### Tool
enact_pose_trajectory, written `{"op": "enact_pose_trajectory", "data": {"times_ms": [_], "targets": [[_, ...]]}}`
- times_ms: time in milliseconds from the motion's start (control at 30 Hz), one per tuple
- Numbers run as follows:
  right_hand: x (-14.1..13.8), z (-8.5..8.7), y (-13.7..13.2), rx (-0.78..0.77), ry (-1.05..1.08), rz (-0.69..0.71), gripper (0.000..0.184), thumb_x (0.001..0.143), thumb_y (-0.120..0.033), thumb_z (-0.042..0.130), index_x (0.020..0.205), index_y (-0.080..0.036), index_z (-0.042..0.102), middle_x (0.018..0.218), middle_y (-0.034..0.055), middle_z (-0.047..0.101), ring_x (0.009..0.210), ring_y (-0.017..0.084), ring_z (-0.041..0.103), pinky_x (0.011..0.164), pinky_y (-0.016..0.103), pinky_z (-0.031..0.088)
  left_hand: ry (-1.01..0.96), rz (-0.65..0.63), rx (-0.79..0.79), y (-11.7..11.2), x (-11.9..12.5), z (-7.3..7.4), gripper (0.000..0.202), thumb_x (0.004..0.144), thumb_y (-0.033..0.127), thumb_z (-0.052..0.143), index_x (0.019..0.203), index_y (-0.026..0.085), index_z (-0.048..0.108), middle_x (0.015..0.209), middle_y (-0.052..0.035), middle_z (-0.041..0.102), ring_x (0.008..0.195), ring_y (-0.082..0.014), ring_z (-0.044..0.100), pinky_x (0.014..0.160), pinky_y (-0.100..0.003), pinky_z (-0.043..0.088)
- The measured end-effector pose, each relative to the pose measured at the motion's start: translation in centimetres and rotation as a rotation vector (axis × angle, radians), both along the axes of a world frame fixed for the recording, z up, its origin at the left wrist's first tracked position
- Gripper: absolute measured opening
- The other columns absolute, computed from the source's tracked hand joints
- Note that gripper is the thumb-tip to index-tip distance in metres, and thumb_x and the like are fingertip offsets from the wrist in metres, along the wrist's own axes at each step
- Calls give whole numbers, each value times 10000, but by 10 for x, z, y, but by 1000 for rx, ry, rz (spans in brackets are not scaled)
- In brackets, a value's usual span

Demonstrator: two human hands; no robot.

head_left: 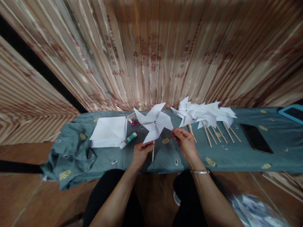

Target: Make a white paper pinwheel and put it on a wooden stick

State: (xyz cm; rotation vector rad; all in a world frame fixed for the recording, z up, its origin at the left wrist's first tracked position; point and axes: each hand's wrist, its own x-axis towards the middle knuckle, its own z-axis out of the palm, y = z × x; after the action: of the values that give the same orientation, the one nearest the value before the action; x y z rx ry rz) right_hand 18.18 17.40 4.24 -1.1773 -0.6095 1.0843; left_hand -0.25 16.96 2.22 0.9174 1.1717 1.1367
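A white paper pinwheel (pixel 154 118) with a shiny pin at its centre faces me, upright on a thin wooden stick. My left hand (pixel 141 153) is closed round that stick just below the blades. With its fingertips, my right hand (pixel 184 141) pinches the tip of the right-hand blade. To the left lie a stack of white paper (pixel 109 130), a green and white glue stick (pixel 128 140) and a small open box of metal pins (pixel 133 119). Several more pinwheels (pixel 205 114) lie overlapping at the right, their sticks pointing towards me.
A grey-green patterned cloth (pixel 151 165) covers the long narrow table, bunched up at its left end. Further right are a dark phone (pixel 257 138) and a blue-edged device (pixel 292 113). A pleated curtain (pixel 151 56) hangs behind. Near my right foot stands a clear plastic bag (pixel 257 209) with white pieces.
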Motion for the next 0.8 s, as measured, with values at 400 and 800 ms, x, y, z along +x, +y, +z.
{"op": "enact_pose_trajectory", "data": {"times_ms": [400,800], "targets": [[-20,-3,-12,-117,71,257,346,511,-459,841,666,-188,691,623,16,695,551,128,606,508,247,446,63,84,47,3,-2,-6,225,509,309,788,698,189,762,690,-31,738,670,-186,649,707,-315,510],[-38,2,-17,-68,-125,512,323,626,-501,765,636,-183,710,576,1,671,508,90,544,513,219,410,60,61,63,3,-2,-7,214,529,298,772,709,182,761,733,-42,746,718,-200,659,755,-331,508]]}}
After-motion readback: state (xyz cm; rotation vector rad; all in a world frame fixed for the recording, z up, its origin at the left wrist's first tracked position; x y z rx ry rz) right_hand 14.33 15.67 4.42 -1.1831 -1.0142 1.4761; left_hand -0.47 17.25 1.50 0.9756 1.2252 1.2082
